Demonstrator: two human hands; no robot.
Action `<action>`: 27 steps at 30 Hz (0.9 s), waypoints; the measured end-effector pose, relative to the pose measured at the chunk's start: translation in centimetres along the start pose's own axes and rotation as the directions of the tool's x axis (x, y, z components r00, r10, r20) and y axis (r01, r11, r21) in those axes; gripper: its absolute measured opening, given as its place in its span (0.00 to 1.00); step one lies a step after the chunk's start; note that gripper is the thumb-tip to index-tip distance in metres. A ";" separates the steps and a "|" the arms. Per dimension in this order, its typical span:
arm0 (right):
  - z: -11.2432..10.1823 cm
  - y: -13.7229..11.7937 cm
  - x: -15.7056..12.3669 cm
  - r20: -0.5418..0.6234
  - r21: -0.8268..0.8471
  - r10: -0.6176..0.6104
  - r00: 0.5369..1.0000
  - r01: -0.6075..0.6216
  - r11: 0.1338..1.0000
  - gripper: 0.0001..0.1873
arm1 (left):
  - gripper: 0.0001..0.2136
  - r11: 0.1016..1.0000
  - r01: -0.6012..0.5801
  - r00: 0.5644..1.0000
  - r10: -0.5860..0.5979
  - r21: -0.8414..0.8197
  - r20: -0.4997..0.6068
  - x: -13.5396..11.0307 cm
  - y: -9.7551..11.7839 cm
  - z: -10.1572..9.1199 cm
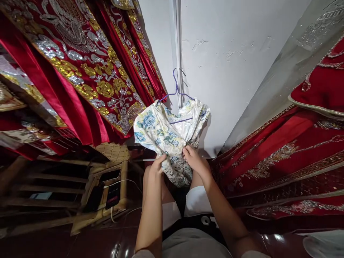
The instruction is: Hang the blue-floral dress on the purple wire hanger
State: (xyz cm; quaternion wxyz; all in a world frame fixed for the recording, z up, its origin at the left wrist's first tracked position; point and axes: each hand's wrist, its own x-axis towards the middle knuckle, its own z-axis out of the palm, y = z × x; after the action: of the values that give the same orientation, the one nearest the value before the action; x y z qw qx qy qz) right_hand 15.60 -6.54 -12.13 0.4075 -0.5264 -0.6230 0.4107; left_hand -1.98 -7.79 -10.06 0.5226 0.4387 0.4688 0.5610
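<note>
A white garment with blue flowers (166, 130) hangs on a purple wire hanger (176, 94) against a white wall. My left hand (157, 165) is closed on its bunched lower part at the left. My right hand (194, 159) pinches the same fabric from the right. Both hands are close together, just below the middle of the garment. The lower hem is gathered between them.
Red satin garments with gold and silver embroidery (88, 71) hang at the left, more red embroidered cloth (282, 157) at the right. A wooden stool (107, 193) at lower left bears a phone (113, 195) with a white cable. The floor is dark red tile.
</note>
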 end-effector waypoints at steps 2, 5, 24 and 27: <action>0.8 0.3 0.4 0.013 0.089 0.007 1.000 -0.008 0.996 0.16 | 0.27 0.984 0.075 0.997 -0.078 -0.163 -0.014 -0.6 -0.9 -0.4; 1.6 -0.1 0.4 -0.025 0.274 0.048 0.999 -0.039 0.961 0.13 | 0.30 0.948 0.098 0.991 -0.122 -0.301 -0.062 -1.0 -1.7 -0.6; -1.7 -4.4 1.3 0.016 0.423 0.039 0.999 -0.042 0.905 0.09 | 0.08 0.843 -0.349 0.930 0.365 0.409 0.041 -0.9 -4.5 4.3; -3.7 -7.1 4.7 -0.104 0.516 0.080 0.991 -0.015 0.857 0.07 | 0.06 0.763 -0.390 0.917 0.373 0.515 0.142 -0.6 -4.8 4.2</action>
State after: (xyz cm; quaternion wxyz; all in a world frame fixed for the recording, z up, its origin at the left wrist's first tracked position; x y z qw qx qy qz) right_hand 16.21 -2.35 -3.87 0.5598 -0.4381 -0.4518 0.5391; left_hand 3.04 -8.08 -14.03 0.2619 0.6611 0.4986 0.4958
